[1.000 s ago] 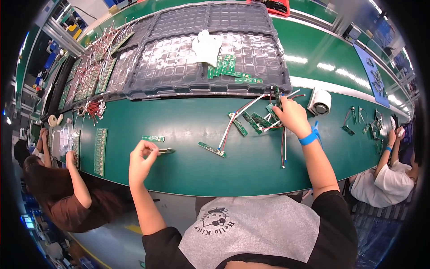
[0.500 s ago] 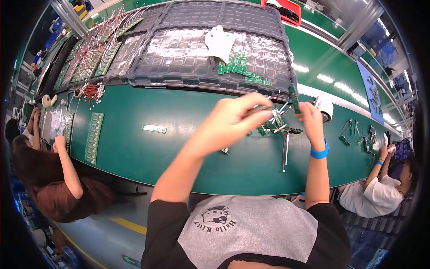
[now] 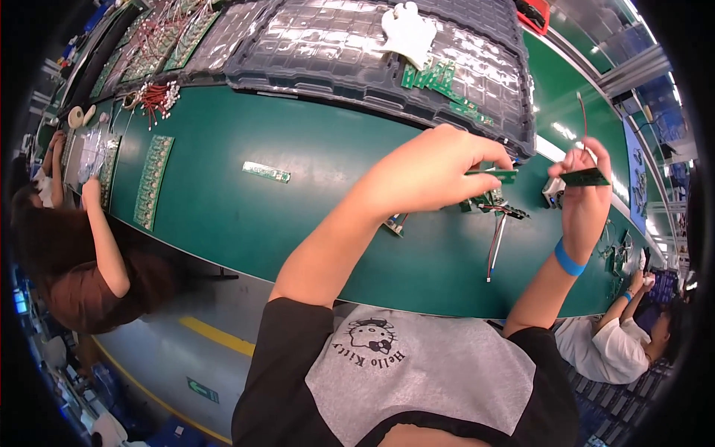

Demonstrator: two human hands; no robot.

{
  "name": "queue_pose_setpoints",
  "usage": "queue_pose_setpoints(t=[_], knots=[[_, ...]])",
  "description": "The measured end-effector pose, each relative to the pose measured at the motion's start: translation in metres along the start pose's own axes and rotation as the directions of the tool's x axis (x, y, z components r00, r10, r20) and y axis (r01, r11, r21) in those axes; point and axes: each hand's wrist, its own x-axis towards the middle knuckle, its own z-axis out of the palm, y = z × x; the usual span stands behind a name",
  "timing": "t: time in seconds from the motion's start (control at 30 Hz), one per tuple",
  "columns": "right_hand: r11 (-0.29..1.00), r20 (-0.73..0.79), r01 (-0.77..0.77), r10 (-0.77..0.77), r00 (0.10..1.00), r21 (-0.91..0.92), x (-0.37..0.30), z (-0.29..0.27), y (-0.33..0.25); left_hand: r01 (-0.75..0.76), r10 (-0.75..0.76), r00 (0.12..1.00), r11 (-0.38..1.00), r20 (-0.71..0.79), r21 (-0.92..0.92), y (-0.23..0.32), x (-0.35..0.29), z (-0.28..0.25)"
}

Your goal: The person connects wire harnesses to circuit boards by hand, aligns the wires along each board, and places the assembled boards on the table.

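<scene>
My left hand is closed, pinching a small green circuit board between thumb and fingers. Just below it, a heap of circuit boards lies on the green table, with black, red and white wires trailing toward me. To the right, my right hand is raised and closed on another circuit board. From this one a thin wire sticks upward. A small board lies partly hidden beside my left forearm. A narrow single board lies alone left of my left arm.
Clear plastic trays stand at the back, holding a white glove and several boards. Left are a long board panel and red wires with white connectors. Co-workers sit left and right.
My right hand has moved right, away from the heap, and its board has tipped from upright to nearly level. My left hand stays near the heap, its board now showing green. The view has shifted.
</scene>
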Motion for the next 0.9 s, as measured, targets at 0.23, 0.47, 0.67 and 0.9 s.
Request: queue_pose_setpoints(t=[0.23,0.47,0.67,0.9], knots=[[0.995,0.109,0.045,-0.035,0.993,-0.090,0.025,0.040,0.018,0.211,-0.207,0.977,0.974,-0.057,0.079,-0.007,-0.004,-0.011],[0.941,0.204,-0.083,0.156,0.966,-0.328,0.020,0.054,0.037,0.258,-0.262,0.953,0.965,-0.148,-0.050,-0.020,-0.007,-0.029],[0.943,0.305,-0.100,0.201,0.931,-0.317,0.015,0.061,0.039,0.260,-0.226,0.946,0.958,-0.232,0.125,-0.038,-0.001,-0.028],[0.996,0.314,-0.078,0.086,0.945,-0.039,0.013,0.061,0.041,0.299,-0.319,0.918,0.947,-0.238,-0.116,-0.035,0.005,-0.020]])
